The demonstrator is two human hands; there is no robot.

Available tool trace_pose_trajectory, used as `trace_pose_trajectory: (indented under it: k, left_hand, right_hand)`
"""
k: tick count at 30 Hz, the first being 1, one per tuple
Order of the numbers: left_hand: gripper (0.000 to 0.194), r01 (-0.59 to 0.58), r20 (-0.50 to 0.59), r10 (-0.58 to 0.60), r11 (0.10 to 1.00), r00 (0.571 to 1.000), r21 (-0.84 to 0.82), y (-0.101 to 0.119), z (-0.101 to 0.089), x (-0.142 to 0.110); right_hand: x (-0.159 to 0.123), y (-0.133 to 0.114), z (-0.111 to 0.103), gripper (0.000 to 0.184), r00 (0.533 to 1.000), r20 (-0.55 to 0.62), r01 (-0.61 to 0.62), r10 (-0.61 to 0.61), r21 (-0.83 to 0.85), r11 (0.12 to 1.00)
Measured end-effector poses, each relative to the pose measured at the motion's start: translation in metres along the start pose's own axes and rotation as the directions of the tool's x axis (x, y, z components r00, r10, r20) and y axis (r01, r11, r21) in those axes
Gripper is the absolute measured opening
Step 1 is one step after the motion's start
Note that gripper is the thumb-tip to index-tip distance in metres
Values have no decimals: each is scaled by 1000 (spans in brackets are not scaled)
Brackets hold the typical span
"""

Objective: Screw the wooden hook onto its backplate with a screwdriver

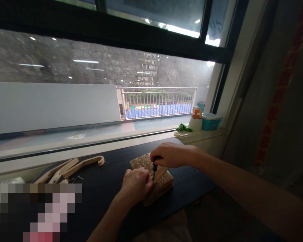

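Note:
My right hand (170,155) is closed around the dark handle of a screwdriver (154,170), its shaft pointing down. Under the tip lies a pale wooden strip (161,173), resting across a rough brown block (168,184) on the dark table (108,183). My left hand (137,183) is closed at the near end of the strip, its fingers pressed down close to the screwdriver tip. Those fingers hide that end of the strip and whatever the tip touches.
Several curved wooden pieces (73,168) lie at the table's left, with small metal pieces (77,178) beside them. A pixelated patch covers the lower left. On the windowsill stand a white container (195,123), a teal box (211,122) and a green cloth (183,127).

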State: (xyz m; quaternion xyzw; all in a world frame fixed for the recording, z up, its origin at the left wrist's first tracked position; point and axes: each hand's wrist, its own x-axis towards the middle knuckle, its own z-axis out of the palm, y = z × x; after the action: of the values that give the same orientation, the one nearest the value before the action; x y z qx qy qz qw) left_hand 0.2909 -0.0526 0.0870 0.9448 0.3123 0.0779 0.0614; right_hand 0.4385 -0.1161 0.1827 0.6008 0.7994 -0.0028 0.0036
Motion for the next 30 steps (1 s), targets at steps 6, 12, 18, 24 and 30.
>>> trace_pose_trajectory:
  k: [6,12,18,24,30]
  left_hand:
    - [23,1,37,0,999,999,-32,-1,-3,3]
    - [18,-4,86,10,998,996,-64,-5,-6,11]
    - [16,1,114,18,988,993,-157,-13,-5,13]
    - [15,12,104,9,978,994,-206,-16,-2,14]
    - [14,10,103,12,979,995,-206,-16,-1,15]
  right_hand:
    - [2,0,4,23,1000,-2,-26,26,6,1000]
    - [-1,0,3,23,999,19,-33,32,14,999]
    - [-6,7,-2,23,1000,7,21,-21,52,998]
    - [-3,7,2,23,999,26,37,-39,90,995]
    - [-3,4,-1,21,998,52,40,-45,94,995]
